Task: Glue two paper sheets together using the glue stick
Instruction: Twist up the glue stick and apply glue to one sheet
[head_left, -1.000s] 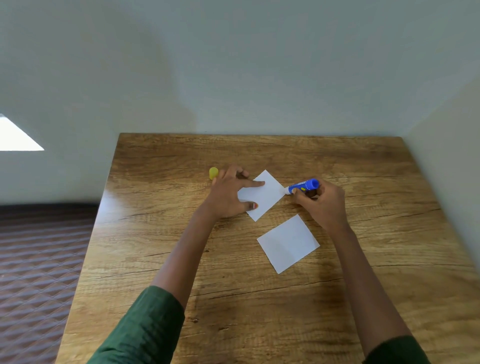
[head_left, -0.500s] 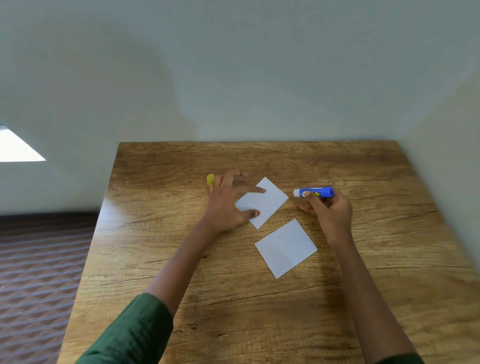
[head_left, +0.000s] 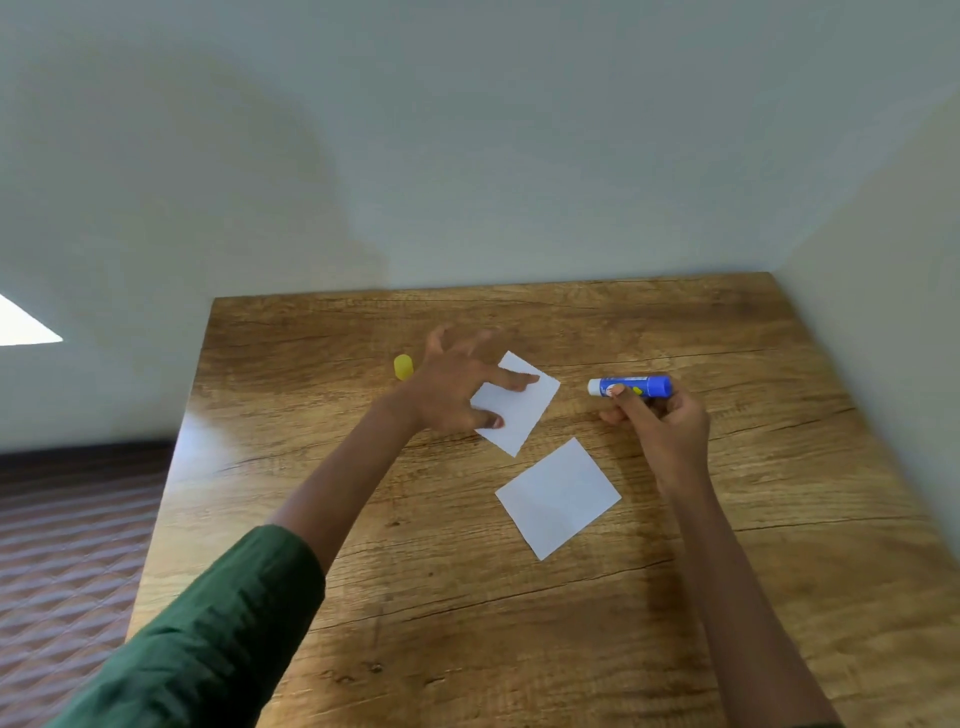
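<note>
Gripping a blue glue stick (head_left: 644, 386), the right hand (head_left: 665, 431) hovers beside a white square paper sheet (head_left: 524, 415) pinned by the spread left hand (head_left: 449, 389), apparently mid-gluing. Next, likely: align the second white sheet (head_left: 558, 498) atop.

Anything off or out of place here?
Nothing spilled or damaged. The yellow cap lies loose beside the left hand, off the glue stick held in the right hand. The far sheet and the near sheet lie apart, both askew to the table edge.

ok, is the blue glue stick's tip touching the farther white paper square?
Apart. Head view: bare wooden table between the tip of the blue glue stick and the right corner of the farther white paper square.
</note>
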